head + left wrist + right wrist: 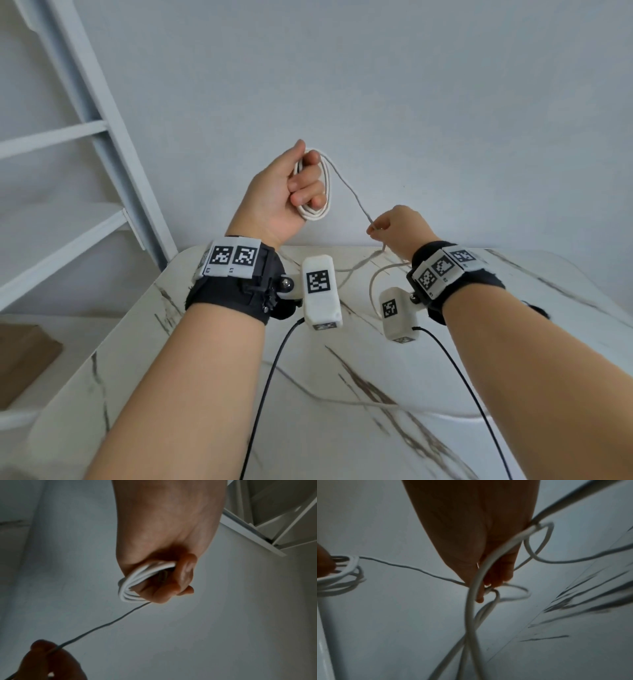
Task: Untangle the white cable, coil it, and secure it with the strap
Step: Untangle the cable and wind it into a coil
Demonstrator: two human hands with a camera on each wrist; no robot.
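Observation:
My left hand [301,185] is raised above the table's far edge, its fingers [171,588] curled round several loops of the white cable [325,192], seen as a tight bundle [130,586] in the left wrist view. From the coil a single strand [352,195] runs down and right to my right hand [380,229], which pinches it between thumb and fingers [481,596]. Below the right hand loose cable [373,277] hangs in loops [471,615] onto the table. No strap is visible in any view.
The white marble-patterned table [342,428] lies below both arms, its far edge against a pale wall [376,85]. A white ladder-like frame [102,130] stands at the left. A brown box [24,356] sits low at the left. Black wrist-camera leads [267,394] trail toward me.

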